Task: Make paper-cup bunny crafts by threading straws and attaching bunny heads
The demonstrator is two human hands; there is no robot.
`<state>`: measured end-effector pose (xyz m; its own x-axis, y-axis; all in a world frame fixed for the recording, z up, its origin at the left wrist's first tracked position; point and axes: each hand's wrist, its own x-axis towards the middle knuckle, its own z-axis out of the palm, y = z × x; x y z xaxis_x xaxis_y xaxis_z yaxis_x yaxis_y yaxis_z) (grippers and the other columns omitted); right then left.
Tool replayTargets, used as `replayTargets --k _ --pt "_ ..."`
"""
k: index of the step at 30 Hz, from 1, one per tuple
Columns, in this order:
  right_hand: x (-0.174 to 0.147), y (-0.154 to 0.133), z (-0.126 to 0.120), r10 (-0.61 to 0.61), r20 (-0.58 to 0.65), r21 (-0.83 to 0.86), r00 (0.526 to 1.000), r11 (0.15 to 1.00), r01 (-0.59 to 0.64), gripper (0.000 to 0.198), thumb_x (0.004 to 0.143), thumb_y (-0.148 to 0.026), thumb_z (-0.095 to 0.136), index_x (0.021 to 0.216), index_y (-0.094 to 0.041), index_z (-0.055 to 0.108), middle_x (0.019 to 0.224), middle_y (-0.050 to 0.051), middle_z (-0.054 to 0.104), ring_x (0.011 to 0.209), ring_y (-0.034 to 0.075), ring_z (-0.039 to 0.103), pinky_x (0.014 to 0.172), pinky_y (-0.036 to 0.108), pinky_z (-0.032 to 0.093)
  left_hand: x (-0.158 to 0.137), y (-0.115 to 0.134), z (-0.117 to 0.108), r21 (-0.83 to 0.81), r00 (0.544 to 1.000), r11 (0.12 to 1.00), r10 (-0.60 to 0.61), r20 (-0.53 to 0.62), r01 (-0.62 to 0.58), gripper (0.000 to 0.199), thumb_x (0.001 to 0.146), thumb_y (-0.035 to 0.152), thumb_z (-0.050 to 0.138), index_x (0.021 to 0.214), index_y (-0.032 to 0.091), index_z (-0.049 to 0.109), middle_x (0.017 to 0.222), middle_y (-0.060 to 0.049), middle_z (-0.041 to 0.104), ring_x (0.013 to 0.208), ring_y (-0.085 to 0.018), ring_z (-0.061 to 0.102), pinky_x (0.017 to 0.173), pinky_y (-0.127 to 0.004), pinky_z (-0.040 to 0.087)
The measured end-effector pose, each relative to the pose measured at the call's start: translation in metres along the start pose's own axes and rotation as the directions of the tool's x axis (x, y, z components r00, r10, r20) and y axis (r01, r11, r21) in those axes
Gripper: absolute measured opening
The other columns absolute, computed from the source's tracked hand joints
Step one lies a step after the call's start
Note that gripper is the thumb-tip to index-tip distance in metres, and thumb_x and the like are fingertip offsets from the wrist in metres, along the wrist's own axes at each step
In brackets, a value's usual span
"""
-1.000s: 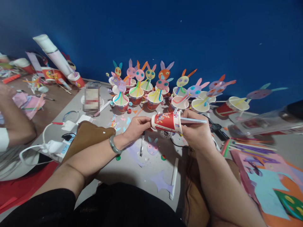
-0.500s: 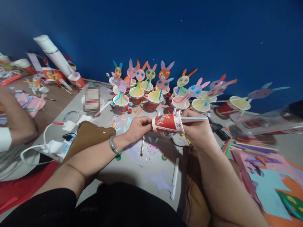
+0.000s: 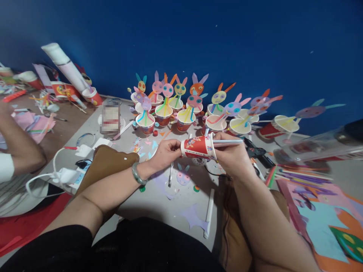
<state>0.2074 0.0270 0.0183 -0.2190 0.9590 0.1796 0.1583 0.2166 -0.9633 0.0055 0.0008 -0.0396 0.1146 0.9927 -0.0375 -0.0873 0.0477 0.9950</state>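
A red and white paper cup (image 3: pixel 197 146) lies on its side in the air between my hands, its mouth facing right. My left hand (image 3: pixel 166 154) pinches its base. At the rim, my right hand (image 3: pixel 231 155) grips the cup, with some fingers hidden behind it. Pale straw-like strips (image 3: pixel 229 142) stick out of the mouth across my right hand. Below, on the grey table (image 3: pixel 159 206), are a purple rabbit-face cutout (image 3: pixel 183 176), a pen (image 3: pixel 170 174) and a star-like purple paper scrap (image 3: pixel 195 218).
Several paper cups with rabbit heads (image 3: pixel 185 120) stand along the blue wall (image 3: pixel 181 37). A black glue gun (image 3: pixel 259 153) lies right of my hands. Coloured paper (image 3: pixel 320 223) is at the far right. A power strip (image 3: pixel 76 179) and another person's arm (image 3: pixel 24 143) are at left.
My right hand and the cup's mouth have shifted slightly left, and the strips with them. My left hand keeps its pinch on the base.
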Motion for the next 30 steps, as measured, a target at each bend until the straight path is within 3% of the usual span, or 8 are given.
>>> replayTargets --k 8,15,21,26,30 --pt "0.003 0.006 0.0 0.049 -0.016 0.112 0.999 0.993 -0.047 0.046 0.058 -0.032 0.093 0.055 -0.022 0.048 0.05 -0.007 0.05 0.05 0.008 0.037 0.047 0.023 0.029 0.003 -0.003 -0.001 -0.017 1.0 0.999 -0.029 -0.007 0.029 0.025 0.068 0.028 0.084 0.079 0.012 0.069 0.07 0.0 0.067 0.062 -0.007 0.057 0.059 -0.02 0.047" --pt "0.007 0.01 -0.002 0.098 0.044 0.292 0.994 0.95 -0.107 0.042 0.056 -0.026 0.094 0.054 -0.022 0.052 0.05 -0.005 0.056 0.047 0.009 0.043 0.045 0.024 0.036 0.002 0.004 -0.001 -0.026 0.999 0.999 0.026 0.029 -0.025 0.012 0.071 0.021 0.074 0.077 0.013 0.068 0.071 0.0 0.068 0.065 -0.008 0.059 0.06 -0.019 0.048" --pt "0.015 0.012 -0.002 0.146 0.176 0.422 0.974 0.882 -0.208 0.035 0.05 -0.024 0.096 0.065 -0.023 0.065 0.067 -0.001 0.072 0.069 0.02 0.07 0.07 0.034 0.061 -0.005 0.012 0.002 -0.023 0.993 0.995 0.097 0.062 -0.096 0.016 0.077 0.028 0.072 0.076 0.013 0.065 0.07 0.0 0.064 0.063 -0.007 0.055 0.057 -0.02 0.044" --pt "0.017 0.022 -0.003 0.207 0.158 0.448 0.966 0.857 -0.257 0.039 0.049 -0.038 0.098 0.075 -0.025 0.072 0.075 0.003 0.077 0.085 0.029 0.077 0.082 0.042 0.066 -0.011 0.021 0.005 0.009 0.984 0.987 0.162 0.07 -0.163 0.014 0.077 0.027 0.071 0.076 0.014 0.065 0.068 0.001 0.06 0.062 -0.006 0.05 0.055 -0.02 0.039" --pt "0.018 0.032 -0.004 0.244 0.13 0.461 0.961 0.843 -0.276 0.038 0.051 -0.042 0.097 0.077 -0.025 0.073 0.078 0.003 0.079 0.084 0.029 0.077 0.085 0.044 0.066 -0.014 0.026 0.006 -0.018 0.983 0.985 0.172 0.058 -0.171 0.015 0.077 0.028 0.071 0.077 0.015 0.063 0.065 0.003 0.055 0.061 -0.006 0.046 0.055 -0.021 0.037"
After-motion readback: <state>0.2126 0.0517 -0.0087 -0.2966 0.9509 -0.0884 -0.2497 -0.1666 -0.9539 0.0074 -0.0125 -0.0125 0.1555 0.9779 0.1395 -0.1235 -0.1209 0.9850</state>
